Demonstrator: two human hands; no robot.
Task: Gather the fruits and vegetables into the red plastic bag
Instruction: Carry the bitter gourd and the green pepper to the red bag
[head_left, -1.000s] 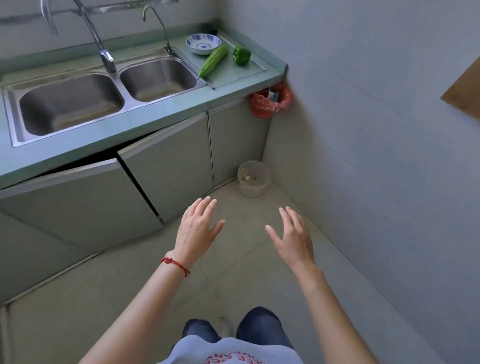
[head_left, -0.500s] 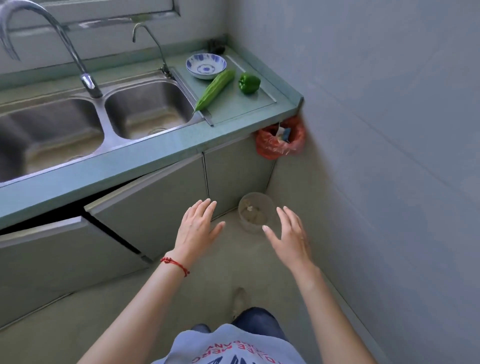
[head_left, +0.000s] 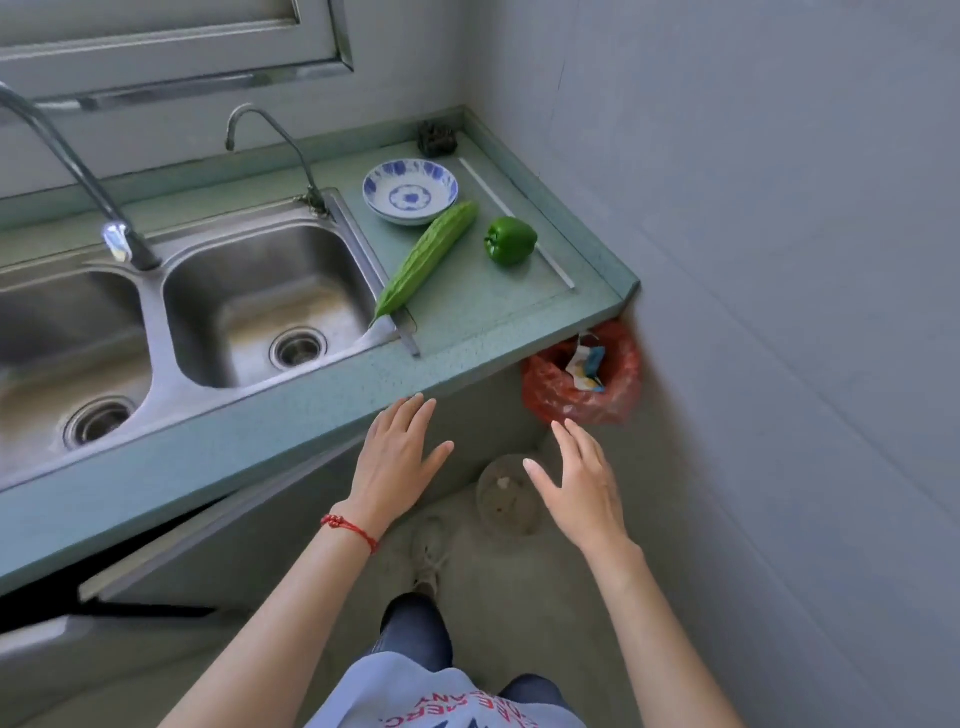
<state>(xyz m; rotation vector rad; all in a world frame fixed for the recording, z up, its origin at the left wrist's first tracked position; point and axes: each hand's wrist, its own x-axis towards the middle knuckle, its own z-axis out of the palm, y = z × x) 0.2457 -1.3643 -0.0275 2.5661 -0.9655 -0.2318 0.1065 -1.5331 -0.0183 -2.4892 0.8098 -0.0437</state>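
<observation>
Just ahead of my spread, empty left hand (head_left: 396, 457) and right hand (head_left: 582, 486), the counter has come close, putting the bitter gourd (head_left: 427, 258) and green bell pepper (head_left: 510, 240) beyond my fingertips and the red plastic bag (head_left: 582, 384) just past my right hand, so I judge grabbing can start.

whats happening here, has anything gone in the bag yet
A person stands at a kitchen counter with both hands out and open, holding nothing. The left hand is by the counter's front edge, and the right hand is just below the red plastic bag hanging at the counter's corner. The bitter gourd and green pepper lie on the counter beside a blue-patterned bowl. No produce shows in the bag, only some paper-like scraps.
</observation>
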